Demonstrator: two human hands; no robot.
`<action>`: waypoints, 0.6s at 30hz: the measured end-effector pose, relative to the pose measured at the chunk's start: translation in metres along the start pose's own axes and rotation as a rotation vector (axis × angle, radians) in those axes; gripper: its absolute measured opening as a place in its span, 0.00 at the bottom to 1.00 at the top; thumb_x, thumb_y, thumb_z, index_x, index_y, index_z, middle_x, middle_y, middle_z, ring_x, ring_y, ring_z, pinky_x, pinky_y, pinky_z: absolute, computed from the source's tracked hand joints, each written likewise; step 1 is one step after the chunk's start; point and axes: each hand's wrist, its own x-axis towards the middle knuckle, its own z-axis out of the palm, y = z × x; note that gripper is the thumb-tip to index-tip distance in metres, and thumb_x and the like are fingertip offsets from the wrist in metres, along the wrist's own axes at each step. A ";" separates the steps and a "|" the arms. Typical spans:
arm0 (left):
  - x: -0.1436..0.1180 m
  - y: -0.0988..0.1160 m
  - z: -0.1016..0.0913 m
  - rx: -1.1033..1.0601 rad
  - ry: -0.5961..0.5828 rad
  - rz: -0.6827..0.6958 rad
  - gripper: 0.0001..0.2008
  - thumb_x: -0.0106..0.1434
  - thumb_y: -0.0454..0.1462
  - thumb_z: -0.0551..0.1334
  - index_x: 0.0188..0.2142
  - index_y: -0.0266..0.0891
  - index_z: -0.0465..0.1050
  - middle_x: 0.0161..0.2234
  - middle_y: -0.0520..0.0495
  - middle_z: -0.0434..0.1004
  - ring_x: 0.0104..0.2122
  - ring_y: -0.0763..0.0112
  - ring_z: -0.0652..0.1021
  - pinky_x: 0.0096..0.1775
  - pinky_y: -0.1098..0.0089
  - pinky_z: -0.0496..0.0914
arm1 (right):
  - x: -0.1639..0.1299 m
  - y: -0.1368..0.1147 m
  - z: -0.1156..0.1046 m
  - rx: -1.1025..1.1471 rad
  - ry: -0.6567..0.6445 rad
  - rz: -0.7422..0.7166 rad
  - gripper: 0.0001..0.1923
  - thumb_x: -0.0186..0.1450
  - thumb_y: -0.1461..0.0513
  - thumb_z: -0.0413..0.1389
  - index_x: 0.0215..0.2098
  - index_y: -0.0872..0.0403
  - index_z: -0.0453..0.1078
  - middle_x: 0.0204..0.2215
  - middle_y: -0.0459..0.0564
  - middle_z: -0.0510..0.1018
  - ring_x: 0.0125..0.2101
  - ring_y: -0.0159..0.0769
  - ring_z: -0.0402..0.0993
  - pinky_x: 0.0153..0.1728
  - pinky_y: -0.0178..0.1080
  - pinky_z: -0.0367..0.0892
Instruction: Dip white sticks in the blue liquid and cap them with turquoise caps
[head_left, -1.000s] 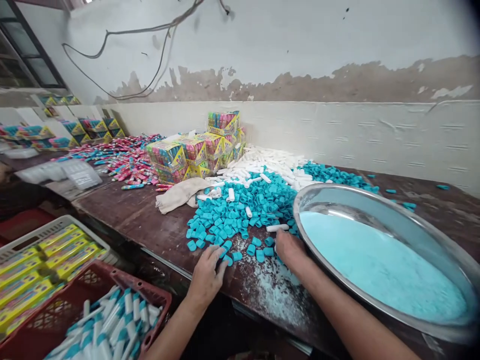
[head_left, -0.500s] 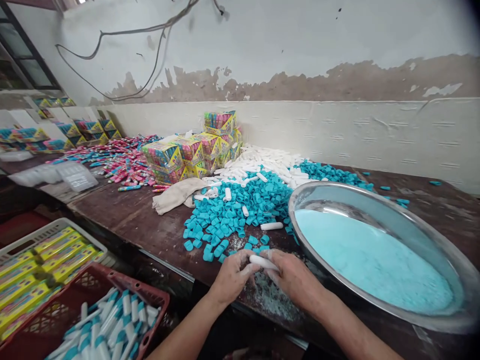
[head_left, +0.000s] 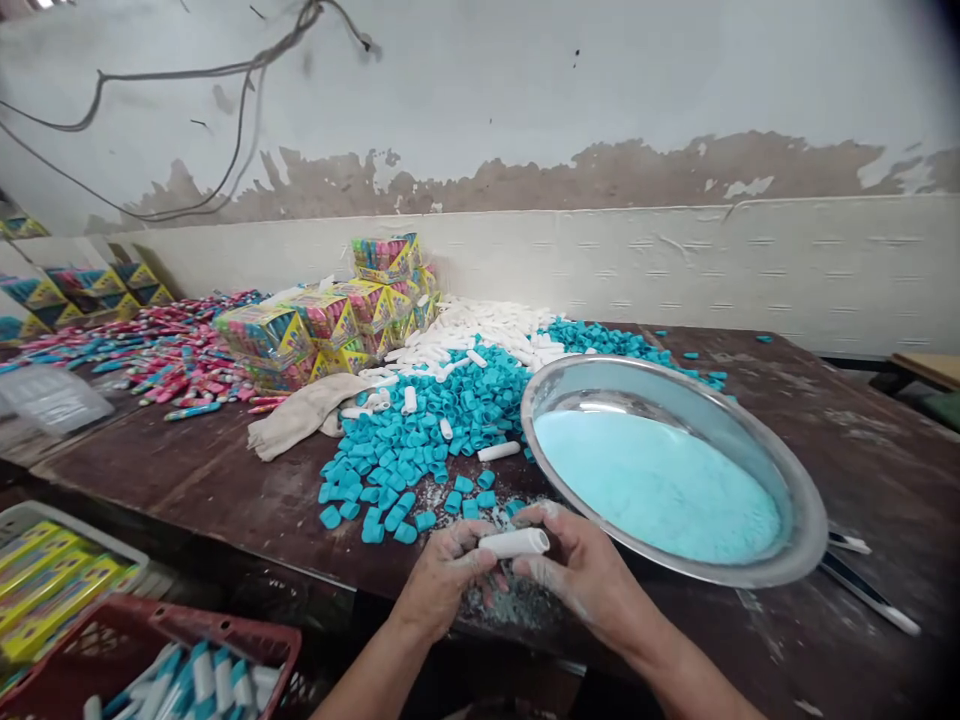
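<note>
Between thumb and fingers, my left hand [head_left: 448, 570] grips a hollow white plastic tube [head_left: 516, 544], its open end pointing right. My right hand [head_left: 581, 560] is open at that end, thumb and fingers apart, with powder on the fingertips. It seems to hold nothing. Just beyond both hands lies a heap of blue plastic caps [head_left: 442, 425]. A single white tube [head_left: 499, 452] rests at the heap's near edge. To the right, a wide metal basin [head_left: 806, 500] contains light blue powder [head_left: 652, 490].
Behind the caps is a pile of white tubes [head_left: 480, 325]. Packaged boxes [head_left: 330, 315] and a cloth glove [head_left: 300, 415] lie to the left, beside many pink and blue pens [head_left: 172, 350]. A red crate [head_left: 82, 650] of white-and-blue pieces stands lower left. Black-handled tools [head_left: 870, 590] lie right of the basin.
My right hand has come off the white tube and its fingers have spread. The tube's open end now shows, still in my left hand. The view has swung to the right.
</note>
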 end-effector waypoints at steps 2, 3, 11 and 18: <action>0.000 -0.005 0.008 -0.074 -0.007 -0.045 0.15 0.50 0.40 0.64 0.34 0.32 0.69 0.23 0.50 0.70 0.20 0.74 0.72 0.17 0.78 0.64 | -0.005 0.005 0.004 0.210 0.039 -0.027 0.07 0.55 0.62 0.54 0.33 0.54 0.67 0.27 0.45 0.70 0.29 0.32 0.67 0.31 0.34 0.64; 0.000 -0.007 0.012 -0.078 -0.017 -0.062 0.15 0.50 0.40 0.64 0.34 0.32 0.69 0.22 0.50 0.70 0.19 0.74 0.72 0.17 0.78 0.64 | -0.007 0.008 0.006 0.251 0.065 -0.044 0.06 0.56 0.61 0.54 0.32 0.54 0.68 0.27 0.45 0.69 0.29 0.32 0.67 0.31 0.34 0.64; -0.008 -0.011 -0.003 0.492 0.183 0.147 0.14 0.56 0.42 0.59 0.38 0.36 0.70 0.30 0.46 0.76 0.28 0.68 0.76 0.28 0.71 0.71 | -0.021 -0.011 -0.039 -0.102 0.200 -0.145 0.08 0.60 0.59 0.50 0.28 0.54 0.67 0.26 0.46 0.71 0.29 0.32 0.66 0.33 0.33 0.62; -0.008 -0.042 -0.064 1.097 0.569 0.587 0.13 0.55 0.43 0.59 0.37 0.39 0.72 0.36 0.45 0.76 0.38 0.63 0.76 0.42 0.66 0.71 | 0.016 0.019 -0.137 -1.088 -0.237 0.109 0.08 0.58 0.69 0.49 0.28 0.57 0.70 0.28 0.53 0.74 0.28 0.37 0.70 0.28 0.34 0.59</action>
